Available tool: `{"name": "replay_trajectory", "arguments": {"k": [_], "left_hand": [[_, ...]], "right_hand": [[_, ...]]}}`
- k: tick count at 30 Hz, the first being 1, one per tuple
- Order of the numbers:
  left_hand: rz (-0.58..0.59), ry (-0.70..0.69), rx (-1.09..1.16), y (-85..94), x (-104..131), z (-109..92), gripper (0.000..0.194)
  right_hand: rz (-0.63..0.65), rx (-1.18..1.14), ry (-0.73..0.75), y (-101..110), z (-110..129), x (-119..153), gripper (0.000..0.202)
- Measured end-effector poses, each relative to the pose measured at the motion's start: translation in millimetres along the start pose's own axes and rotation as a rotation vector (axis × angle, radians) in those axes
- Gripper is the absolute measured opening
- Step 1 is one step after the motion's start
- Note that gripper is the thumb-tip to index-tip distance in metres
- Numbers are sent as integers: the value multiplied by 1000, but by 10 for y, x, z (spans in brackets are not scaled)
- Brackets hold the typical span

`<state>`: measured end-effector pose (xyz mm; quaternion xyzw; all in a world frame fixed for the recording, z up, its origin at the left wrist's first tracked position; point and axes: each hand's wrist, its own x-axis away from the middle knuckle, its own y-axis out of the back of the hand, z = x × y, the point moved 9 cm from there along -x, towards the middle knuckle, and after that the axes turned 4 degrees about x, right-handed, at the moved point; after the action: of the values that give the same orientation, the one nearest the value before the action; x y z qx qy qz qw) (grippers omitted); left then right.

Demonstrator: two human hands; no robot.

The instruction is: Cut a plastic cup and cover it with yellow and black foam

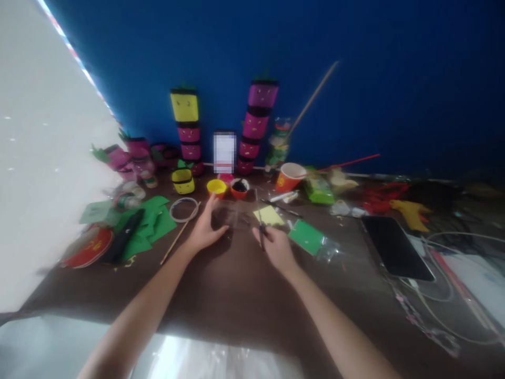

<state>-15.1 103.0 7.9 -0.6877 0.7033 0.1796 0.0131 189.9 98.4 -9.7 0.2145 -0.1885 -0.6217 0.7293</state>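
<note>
My left hand (207,226) lies at the middle of the table with thumb and fingers apart. Just right of its fingers is a faint, see-through patch (232,215), too blurred to name. My right hand (278,246) is closed on a pair of scissors (261,230), whose thin blades point away from me. Beyond the left fingertips stand a yellow cup (216,187) and a small cup with dark contents (239,188). A pale yellow paper square (269,216) is close by the scissors. Right of that is a green paper pack (306,237).
Magenta and yellow face towers (184,108) lean near the blue wall, with a blurred screen (224,152) between them. Green sheets (153,223) and a tape roll (184,210) are left. An orange paper cup (291,177), black tablet (396,247), yellow glue gun (411,213) and cables occupy the right.
</note>
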Motion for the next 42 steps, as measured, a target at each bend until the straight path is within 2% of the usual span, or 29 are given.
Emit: {"name": "replay_trajectory", "arguments": {"k": [3,11,15,17,19,23,27,35,42], "left_hand": [[27,-10,-18,-19,-1,7,93],[-8,-15,-25,-15,-12,8,86],[-131,124,215,53,-29,91,77],[-208,204,395,76,-16,128,73],[-232,233,532,58,-4,107,63],[-217,286,672,-22,35,74,50],[-218,310,713,-67,67,84,44],[-90,227,665,-202,82,50,64],[-60,197,620,-228,88,27,61]], "right_hand": [[13,65,-7,-24,-25,4,46],[-10,160,6,14,50,10,44],[20,9,-31,-30,14,16,45],[91,-145,-55,-104,-3,31,46],[167,-275,-54,-178,19,57,47],[259,-368,-13,-269,113,123,46],[322,-402,-22,-342,169,185,42],[410,-431,-55,-398,223,254,35],[440,-458,-30,-378,322,274,40]]}}
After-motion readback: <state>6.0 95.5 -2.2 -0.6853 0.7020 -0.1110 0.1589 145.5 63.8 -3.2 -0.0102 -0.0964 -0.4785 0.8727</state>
